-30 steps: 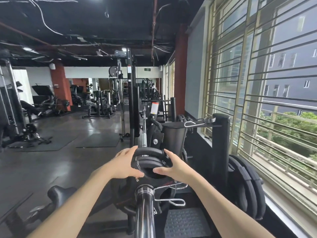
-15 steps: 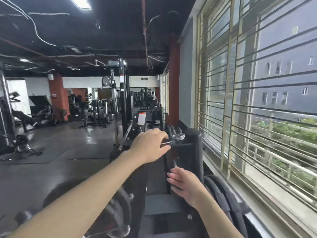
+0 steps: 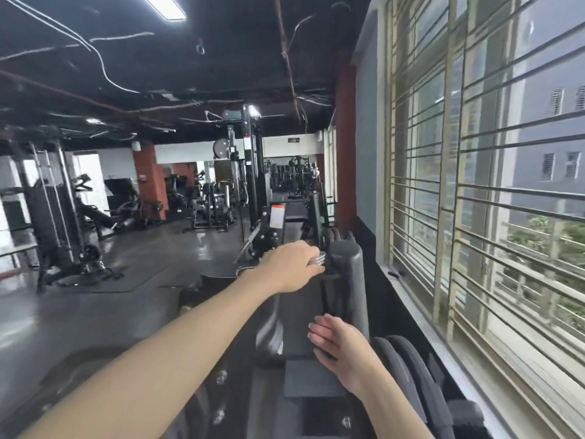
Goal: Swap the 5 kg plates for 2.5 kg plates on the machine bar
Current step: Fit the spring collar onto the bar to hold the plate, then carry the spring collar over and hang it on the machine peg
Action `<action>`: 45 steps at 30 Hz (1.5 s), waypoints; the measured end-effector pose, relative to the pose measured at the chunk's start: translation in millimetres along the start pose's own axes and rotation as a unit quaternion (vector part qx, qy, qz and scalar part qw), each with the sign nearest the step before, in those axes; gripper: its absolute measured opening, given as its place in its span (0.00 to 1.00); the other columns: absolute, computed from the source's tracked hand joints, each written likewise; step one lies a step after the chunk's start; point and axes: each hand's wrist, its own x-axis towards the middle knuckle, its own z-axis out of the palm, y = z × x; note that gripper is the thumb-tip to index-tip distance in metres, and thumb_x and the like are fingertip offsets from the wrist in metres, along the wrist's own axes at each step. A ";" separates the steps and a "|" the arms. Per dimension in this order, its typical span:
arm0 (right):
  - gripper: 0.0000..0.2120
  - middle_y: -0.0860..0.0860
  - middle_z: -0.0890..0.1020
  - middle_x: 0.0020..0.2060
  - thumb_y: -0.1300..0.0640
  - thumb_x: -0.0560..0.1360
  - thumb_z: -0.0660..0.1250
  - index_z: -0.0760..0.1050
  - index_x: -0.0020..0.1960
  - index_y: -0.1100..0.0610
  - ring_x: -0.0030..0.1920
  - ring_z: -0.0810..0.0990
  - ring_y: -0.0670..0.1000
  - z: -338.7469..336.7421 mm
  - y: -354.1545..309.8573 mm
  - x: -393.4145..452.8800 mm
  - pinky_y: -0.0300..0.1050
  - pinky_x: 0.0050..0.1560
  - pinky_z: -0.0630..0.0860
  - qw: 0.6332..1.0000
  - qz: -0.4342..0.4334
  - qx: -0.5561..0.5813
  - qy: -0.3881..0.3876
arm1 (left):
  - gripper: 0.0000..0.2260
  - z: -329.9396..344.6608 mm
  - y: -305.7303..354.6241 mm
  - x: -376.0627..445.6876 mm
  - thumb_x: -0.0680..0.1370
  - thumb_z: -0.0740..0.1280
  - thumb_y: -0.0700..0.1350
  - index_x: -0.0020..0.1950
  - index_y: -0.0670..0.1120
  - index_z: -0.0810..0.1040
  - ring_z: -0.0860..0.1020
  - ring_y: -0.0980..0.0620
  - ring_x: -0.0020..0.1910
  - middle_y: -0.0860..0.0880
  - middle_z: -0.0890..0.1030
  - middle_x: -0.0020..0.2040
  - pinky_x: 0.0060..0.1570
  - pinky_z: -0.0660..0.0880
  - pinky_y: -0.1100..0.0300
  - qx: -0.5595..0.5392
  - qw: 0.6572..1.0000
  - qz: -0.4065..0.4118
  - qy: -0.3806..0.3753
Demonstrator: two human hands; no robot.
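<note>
My left hand (image 3: 292, 264) reaches forward and grips a metal spring collar (image 3: 319, 259) that hangs at the top of a dark upright post (image 3: 348, 280); the coils show past my fingers and a wire handle sticks out behind my wrist. Lower down, my right hand (image 3: 338, 346) hovers beside the same post with fingers relaxed, holding nothing. Black weight plates (image 3: 408, 372) are stacked on the rack just right of that hand. The machine bar is out of view.
A barred window (image 3: 474, 201) runs along the right with a ledge below it. Dark machine parts (image 3: 269, 236) stand ahead of my left hand. Other gym machines (image 3: 57, 223) stand on the open grey floor to the left.
One second ago both hands held a small plate over the bar's end. The view has since swung right; my left hand reached the spring collar and my right hand dropped beside the post.
</note>
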 end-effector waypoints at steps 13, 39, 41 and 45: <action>0.53 0.42 0.52 0.79 0.36 0.69 0.74 0.45 0.82 0.47 0.79 0.52 0.44 137.6 -22.1 -81.8 0.50 0.78 0.56 0.900 -0.336 -0.264 -0.088 | 0.17 -85.7 -50.2 -137.0 0.81 0.63 0.58 0.49 0.44 0.77 0.83 0.52 0.54 0.46 0.84 0.53 0.61 0.77 0.51 -0.501 0.834 -0.081 0.218; 0.22 0.50 0.75 0.44 0.44 0.69 0.69 0.61 0.47 0.55 0.44 0.75 0.58 710.9 372.3 -260.8 0.48 0.40 0.65 0.596 -0.428 -0.622 -0.271 | 0.09 -119.5 -474.3 -754.0 0.83 0.63 0.50 0.53 0.45 0.76 0.84 0.45 0.56 0.46 0.87 0.53 0.58 0.78 0.47 -0.585 0.550 -0.411 0.431; 0.22 0.50 0.76 0.43 0.44 0.69 0.69 0.60 0.47 0.54 0.42 0.75 0.59 746.5 393.8 -237.3 0.48 0.39 0.66 0.581 -0.420 -0.631 -0.296 | 0.09 -109.1 -517.7 -762.6 0.83 0.63 0.51 0.54 0.45 0.77 0.84 0.45 0.56 0.47 0.87 0.52 0.59 0.78 0.47 -0.569 0.564 -0.422 0.425; 0.25 0.49 0.75 0.46 0.43 0.66 0.71 0.60 0.47 0.54 0.44 0.71 0.56 820.7 434.0 -182.9 0.47 0.42 0.65 0.570 -0.386 -0.636 -0.349 | 0.11 -91.1 -617.5 -770.3 0.82 0.65 0.52 0.56 0.44 0.76 0.85 0.44 0.54 0.45 0.87 0.52 0.52 0.79 0.52 -0.534 0.577 -0.458 0.416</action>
